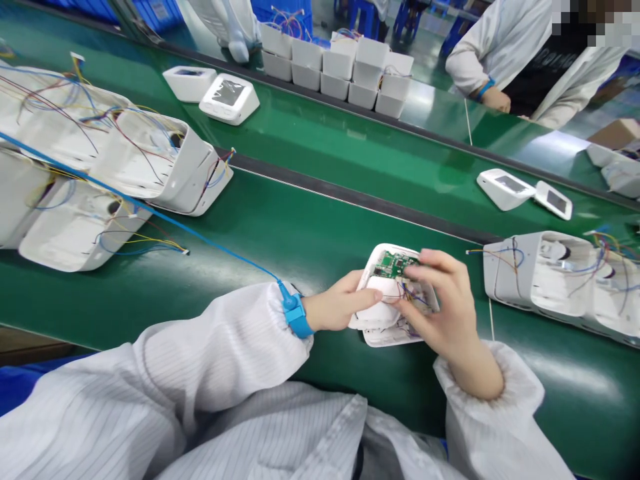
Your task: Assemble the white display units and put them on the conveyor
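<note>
The left forearm reaches in from the left, and the left hand (345, 303) grips the white case (373, 313), thumb lying on top; its other fingers are hidden under the case. The right hand (447, 307) comes from the right with bent, parted fingers over the green board (395, 264) in the case; whether they pinch something, I cannot tell. The case is at the near middle of the table (260, 220). The right hand covers part of the board and thin wires (407, 291). One blue strap (299, 315) is on the left wrist. Two screen devices (230, 99) stand far left, two more far right. White shells at left (170, 160) and right (557, 273) are cut off by the edges, so I cannot count them.
</note>
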### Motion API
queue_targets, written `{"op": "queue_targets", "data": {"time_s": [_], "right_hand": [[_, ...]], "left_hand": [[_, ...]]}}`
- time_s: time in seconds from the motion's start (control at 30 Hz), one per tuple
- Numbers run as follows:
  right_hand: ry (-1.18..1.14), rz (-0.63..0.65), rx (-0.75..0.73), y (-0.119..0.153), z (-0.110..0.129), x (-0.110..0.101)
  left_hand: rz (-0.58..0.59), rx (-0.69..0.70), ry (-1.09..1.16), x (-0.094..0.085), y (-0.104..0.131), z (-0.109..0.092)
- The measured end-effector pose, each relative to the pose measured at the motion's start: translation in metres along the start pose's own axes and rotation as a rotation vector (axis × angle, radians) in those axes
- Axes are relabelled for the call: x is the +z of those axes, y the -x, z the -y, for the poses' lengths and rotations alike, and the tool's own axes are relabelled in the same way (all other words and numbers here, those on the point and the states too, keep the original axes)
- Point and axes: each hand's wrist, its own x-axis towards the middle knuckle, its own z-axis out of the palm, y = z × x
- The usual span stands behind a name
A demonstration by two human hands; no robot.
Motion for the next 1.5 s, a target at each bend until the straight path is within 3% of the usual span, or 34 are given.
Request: {"op": "queue_targets", "data": {"time_s": [0.17,0.23,0.3,0.37,0.47,0.57,0.63,0.7,0.77,0.9,0.97,1.13,1.27,1.4,1.5], "right_hand": [[-0.177,0.198,0.306,0.002,-0.01,-0.008],[-0.238,0.126,0.3,0.003,-0.01,-0.009],[-0.209,0.011,0.153,0.004,-0.008,-0.008],[-0.086,0.003,-0.047,0.003,-0.005,-0.004],[0.107,0.111,-0.248,0.003,0.0,0.003],[0.14,0.178,-0.327,0.002,-0.001,0.005],[0.112,0.133,-0.287,0.001,-0.007,0.002],[0.041,0.044,-0.145,0.0,-0.016,-0.003],[-0.031,0.039,0.04,-0.001,-0.027,-0.006],[0.077,0.37,0.232,0.001,-0.033,-0.01],[0.182,0.456,0.221,0.002,-0.026,-0.01],[0.366,0.472,-0.006,0.0,0.003,-0.004],[0.501,0.565,-0.004,-0.001,0.015,0.012],[0.518,0.46,0.047,0.001,0.013,0.024],[0.402,0.364,0.081,0.003,0.008,0.025]], "left_hand": [[0.098,0.109,-0.167,-0.012,-0.007,-0.007],[0.073,0.213,-0.211,-0.019,-0.011,-0.014],[-0.012,0.347,-0.297,-0.025,-0.015,-0.021],[-0.081,0.401,-0.494,-0.028,-0.015,-0.027],[-0.077,0.315,-0.845,-0.021,-0.011,-0.027],[-0.043,0.241,-1.013,-0.011,-0.006,-0.02],[-0.027,0.264,-1.017,-0.008,-0.005,-0.015],[-0.013,0.356,-0.972,-0.01,-0.006,-0.013],[0.019,0.49,-0.906,-0.014,-0.008,-0.01],[0.151,0.721,-0.733,-0.018,-0.009,0.002],[0.189,0.753,-0.642,-0.017,-0.008,0.01],[0.177,0.687,-0.542,-0.015,-0.007,0.022],[0.196,0.664,-0.53,-0.016,-0.007,0.021],[0.238,0.686,-0.527,-0.02,-0.009,0.017],[0.276,0.72,-0.572,-0.027,-0.013,0.014]]}}
